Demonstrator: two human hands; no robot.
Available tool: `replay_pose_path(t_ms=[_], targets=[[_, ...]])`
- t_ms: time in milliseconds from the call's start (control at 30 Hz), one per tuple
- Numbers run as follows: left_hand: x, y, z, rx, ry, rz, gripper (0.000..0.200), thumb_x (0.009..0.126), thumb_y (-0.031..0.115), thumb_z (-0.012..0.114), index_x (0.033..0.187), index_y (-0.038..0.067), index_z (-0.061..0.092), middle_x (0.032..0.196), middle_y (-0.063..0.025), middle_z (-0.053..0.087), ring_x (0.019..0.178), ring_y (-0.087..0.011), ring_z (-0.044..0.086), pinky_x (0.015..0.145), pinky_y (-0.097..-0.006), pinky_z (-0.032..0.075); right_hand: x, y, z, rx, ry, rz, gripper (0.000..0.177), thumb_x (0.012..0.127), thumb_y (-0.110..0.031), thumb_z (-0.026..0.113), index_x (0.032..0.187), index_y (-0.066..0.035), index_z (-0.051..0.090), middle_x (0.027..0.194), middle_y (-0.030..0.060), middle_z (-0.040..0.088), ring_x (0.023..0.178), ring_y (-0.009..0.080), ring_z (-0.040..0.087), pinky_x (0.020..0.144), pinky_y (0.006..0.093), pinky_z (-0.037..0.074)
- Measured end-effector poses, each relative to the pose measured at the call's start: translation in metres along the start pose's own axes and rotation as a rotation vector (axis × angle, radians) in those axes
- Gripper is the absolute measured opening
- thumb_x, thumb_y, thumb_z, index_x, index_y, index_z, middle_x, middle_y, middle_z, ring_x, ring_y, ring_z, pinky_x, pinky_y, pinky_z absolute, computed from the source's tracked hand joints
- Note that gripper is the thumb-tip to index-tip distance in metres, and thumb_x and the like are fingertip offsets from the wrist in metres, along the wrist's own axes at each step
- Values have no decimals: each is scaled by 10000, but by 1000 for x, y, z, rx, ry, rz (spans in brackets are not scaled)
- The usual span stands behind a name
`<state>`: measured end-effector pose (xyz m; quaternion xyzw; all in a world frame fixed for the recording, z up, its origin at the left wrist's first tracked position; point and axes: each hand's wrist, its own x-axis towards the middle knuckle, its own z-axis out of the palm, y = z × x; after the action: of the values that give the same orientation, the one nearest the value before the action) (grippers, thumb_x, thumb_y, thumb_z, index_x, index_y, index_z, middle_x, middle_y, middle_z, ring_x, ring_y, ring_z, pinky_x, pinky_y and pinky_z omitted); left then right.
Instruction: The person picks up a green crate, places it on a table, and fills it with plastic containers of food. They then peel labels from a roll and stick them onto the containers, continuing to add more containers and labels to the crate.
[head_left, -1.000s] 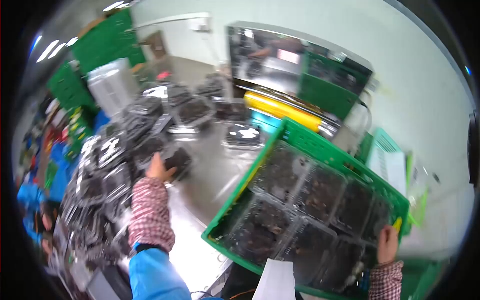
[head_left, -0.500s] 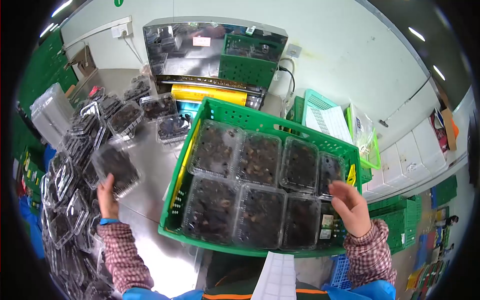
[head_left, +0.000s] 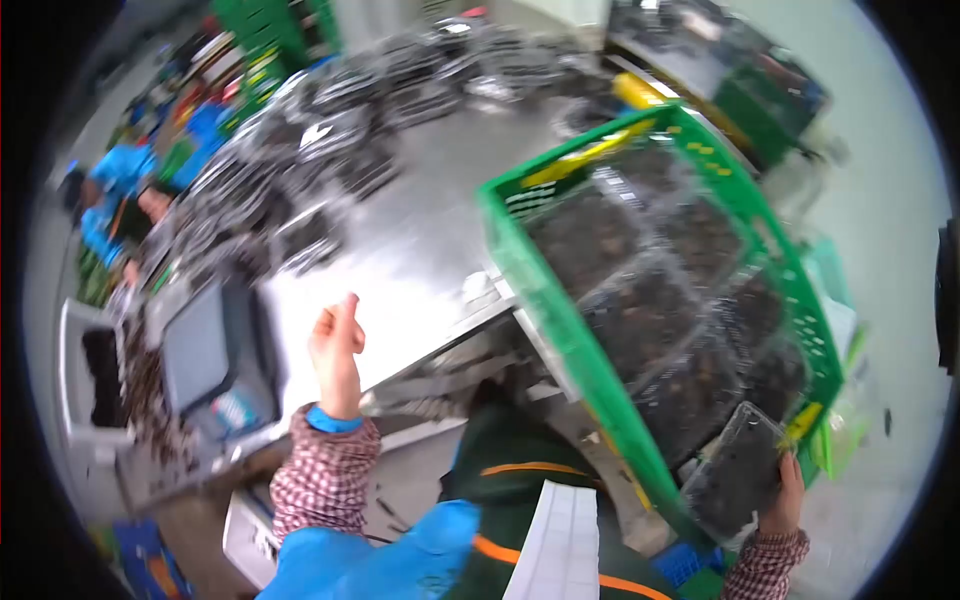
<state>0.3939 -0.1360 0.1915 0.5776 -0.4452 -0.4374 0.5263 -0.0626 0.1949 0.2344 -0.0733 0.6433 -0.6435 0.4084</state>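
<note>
My right hand (head_left: pixel 787 497) grips the edge of a clear plastic clamshell box (head_left: pixel 738 478) with dark contents. That box sits tilted at the near right end of a green crate (head_left: pixel 560 310). Several more clear boxes (head_left: pixel 640 315) with dark, lumpy contents fill the crate in rows. My left hand (head_left: pixel 337 355) is raised over the metal table (head_left: pixel 420 215) with nothing in it, one digit stretched up and the others loosely bent. Motion blur softens both hands and the labels.
A heap of filled clear boxes (head_left: pixel 270 180) covers the table's far left side. A grey bin (head_left: pixel 215 350) and a white tray (head_left: pixel 90 370) stand at left. Another person in blue sleeves (head_left: pixel 125 165) is beyond them. A wrapping machine (head_left: pixel 715 70) stands behind the crate.
The view has swung left and tilted. My left hand, which held a clear box, is now without one. My right hand, empty before, now holds a box at the crate's end.
</note>
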Motion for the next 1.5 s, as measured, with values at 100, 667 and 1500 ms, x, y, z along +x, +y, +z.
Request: replay_pose_path(t_ms=[100, 667, 1500], targets=[[-81, -96, -61, 10, 173, -315, 359, 889, 340, 549, 704, 34, 536, 536, 0, 454, 513, -94, 415, 500, -250, 332, 24, 57, -30, -705, 92, -360, 434, 880, -104, 491, 1290, 7, 405, 1361, 165, 347, 1276, 302, 297, 1048, 373, 235], [-119, 32, 1, 248, -868, 300, 375, 805, 113, 665, 1119, 40, 472, 784, -98, 635, 697, -254, 637, 571, -302, 483, -38, 17, 300, -925, -1219, -930, 222, 729, -76, 683, 944, -42, 638, 848, 49, 599, 761, 224, 588, 696, 317, 445], [28, 125, 66, -47, -1079, 72, 209, 882, 74, 562, 1082, 40, 611, 903, -95, 664, 799, -127, 635, 725, -222, 481, 22, -92, 379, -836, -953, -760, 384, 745, -61, 690, 1100, -5, 553, 1097, 143, 581, 991, 240, 579, 846, 326, 450]])
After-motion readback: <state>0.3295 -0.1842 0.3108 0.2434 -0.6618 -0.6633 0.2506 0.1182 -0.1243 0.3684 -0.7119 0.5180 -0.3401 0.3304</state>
